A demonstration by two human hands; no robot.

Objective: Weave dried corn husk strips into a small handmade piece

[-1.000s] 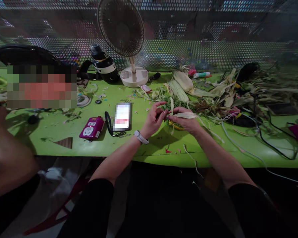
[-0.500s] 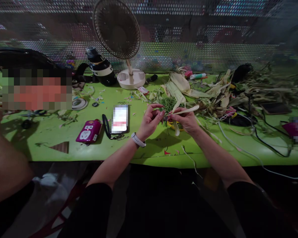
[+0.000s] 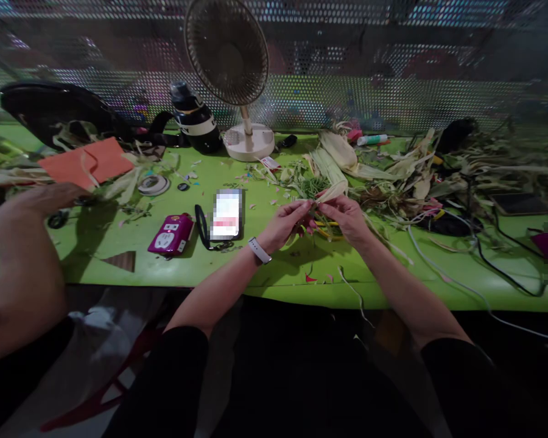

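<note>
Over the green table (image 3: 256,267), my left hand (image 3: 288,224) and my right hand (image 3: 344,218) meet fingertip to fingertip. My right hand pinches a pale strip of corn husk (image 3: 332,191). The thumb and finger of my left hand are pressed together close to the strip's end; how much of it they grip is hidden. Just behind the fingers lies a small heap of green stems (image 3: 314,185). Larger dried corn husks (image 3: 338,152) spread beyond it. A yellow ring-shaped edge (image 3: 329,233) shows beneath my hands.
A phone (image 3: 227,214) and a purple power socket (image 3: 171,235) lie left of my hands. Behind them stand a fan (image 3: 249,143) and a black bottle (image 3: 201,131). Cables (image 3: 472,292) run along the right. At the left, a co-worker's arm (image 3: 25,243) reaches near an orange sheet (image 3: 89,163).
My fingers have drawn closer together, and the husk strip no longer sticks out to the right. The co-worker's arm has moved. The view has shifted slightly, so things appear farther right.
</note>
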